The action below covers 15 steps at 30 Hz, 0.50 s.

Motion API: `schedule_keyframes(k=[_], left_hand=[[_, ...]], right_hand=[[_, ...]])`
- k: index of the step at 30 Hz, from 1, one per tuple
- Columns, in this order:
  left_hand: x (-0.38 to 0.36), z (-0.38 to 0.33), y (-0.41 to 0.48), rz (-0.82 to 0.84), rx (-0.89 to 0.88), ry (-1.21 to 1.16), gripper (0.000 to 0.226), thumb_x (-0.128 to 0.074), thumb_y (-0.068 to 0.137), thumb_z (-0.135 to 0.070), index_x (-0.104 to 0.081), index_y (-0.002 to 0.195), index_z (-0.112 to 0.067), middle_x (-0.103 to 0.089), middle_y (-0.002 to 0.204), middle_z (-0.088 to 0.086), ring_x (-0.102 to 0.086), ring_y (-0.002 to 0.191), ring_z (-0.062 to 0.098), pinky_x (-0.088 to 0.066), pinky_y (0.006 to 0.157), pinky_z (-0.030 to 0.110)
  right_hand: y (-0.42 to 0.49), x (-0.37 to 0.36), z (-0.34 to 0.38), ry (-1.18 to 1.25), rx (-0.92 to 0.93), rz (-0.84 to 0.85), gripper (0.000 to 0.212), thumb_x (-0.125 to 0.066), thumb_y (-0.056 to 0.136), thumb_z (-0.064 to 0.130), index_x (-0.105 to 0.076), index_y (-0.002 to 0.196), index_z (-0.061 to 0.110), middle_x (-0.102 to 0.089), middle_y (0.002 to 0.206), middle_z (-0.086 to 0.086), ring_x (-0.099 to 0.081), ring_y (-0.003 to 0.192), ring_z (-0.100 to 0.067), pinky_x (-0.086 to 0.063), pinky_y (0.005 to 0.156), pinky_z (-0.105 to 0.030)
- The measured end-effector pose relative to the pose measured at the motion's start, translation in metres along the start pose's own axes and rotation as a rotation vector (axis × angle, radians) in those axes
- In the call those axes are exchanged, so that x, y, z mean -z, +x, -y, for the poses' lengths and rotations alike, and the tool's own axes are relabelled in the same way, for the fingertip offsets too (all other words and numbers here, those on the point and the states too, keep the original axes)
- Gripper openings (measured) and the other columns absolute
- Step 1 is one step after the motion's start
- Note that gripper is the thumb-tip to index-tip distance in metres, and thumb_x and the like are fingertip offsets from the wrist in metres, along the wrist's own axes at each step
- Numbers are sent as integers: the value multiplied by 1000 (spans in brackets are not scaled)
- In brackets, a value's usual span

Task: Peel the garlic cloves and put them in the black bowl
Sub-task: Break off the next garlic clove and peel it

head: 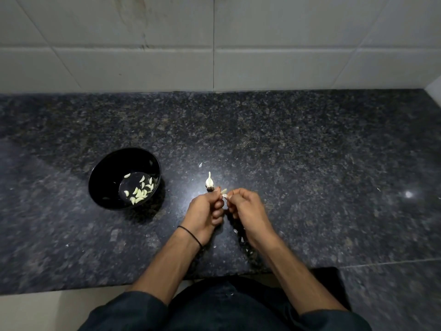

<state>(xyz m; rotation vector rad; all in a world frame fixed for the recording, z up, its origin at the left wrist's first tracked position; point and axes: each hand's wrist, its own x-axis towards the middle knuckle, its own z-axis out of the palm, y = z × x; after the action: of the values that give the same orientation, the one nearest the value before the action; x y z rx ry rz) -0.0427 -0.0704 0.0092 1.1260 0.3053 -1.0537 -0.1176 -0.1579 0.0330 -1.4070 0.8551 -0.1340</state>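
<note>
Our left hand (pixel 206 209) and right hand (pixel 248 211) both pinch the garlic clove (pixel 223 191), so we peel its skin fully before the black bowl (pixel 107 163).

1 head-worn wide-angle camera looks steeply down and forward at the counter (pixel 310 163), tiled wall (pixel 143 56) beyond.

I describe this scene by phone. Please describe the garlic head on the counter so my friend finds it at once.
Start at the dark speckled counter. Right of the black bowl, just beyond the left hand, lies the garlic head. Unlike the peeled cloves in the bowl, it has a pointed stalk.
</note>
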Motion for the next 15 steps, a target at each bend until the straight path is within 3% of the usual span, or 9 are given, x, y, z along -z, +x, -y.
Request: schedule_keyframes(k=[3,7,12,15], left_hand=[[-1,1,-1,-83,-121,120,28,-50,102,-16,-50,74,-19,-36,58,-4,-26,44,7,-18,35,18],[-5,2,-6,-144,-291,285,33,-54,102,-19,-50,70,-19,-36,55,-6,-27,46,7,-23,39,19],[-4,6,-3,-198,-432,409,36,-59,91,-42,-53,58,-28,-41,59,-5,-37,63,18,-35,62,36],[-4,7,-2,-224,-488,503,34,-56,86,-52,-52,62,-28,-47,61,-5,-43,65,17,-40,65,39]], right_hand=[[3,1,-1,-70,50,-64,20,-55,95,13,-66,82,2,-57,63,3,-47,56,-9,-37,52,-26],[4,5,-3,-103,102,-87,23,-60,97,26,-67,79,13,-60,64,10,-51,61,-7,-41,62,-29],[2,6,-5,-107,165,-85,8,-61,98,15,-67,93,17,-66,77,11,-56,67,2,-45,67,-20],[0,5,-4,-118,188,-75,7,-64,98,20,-69,94,17,-70,82,9,-60,70,5,-46,68,-14]])
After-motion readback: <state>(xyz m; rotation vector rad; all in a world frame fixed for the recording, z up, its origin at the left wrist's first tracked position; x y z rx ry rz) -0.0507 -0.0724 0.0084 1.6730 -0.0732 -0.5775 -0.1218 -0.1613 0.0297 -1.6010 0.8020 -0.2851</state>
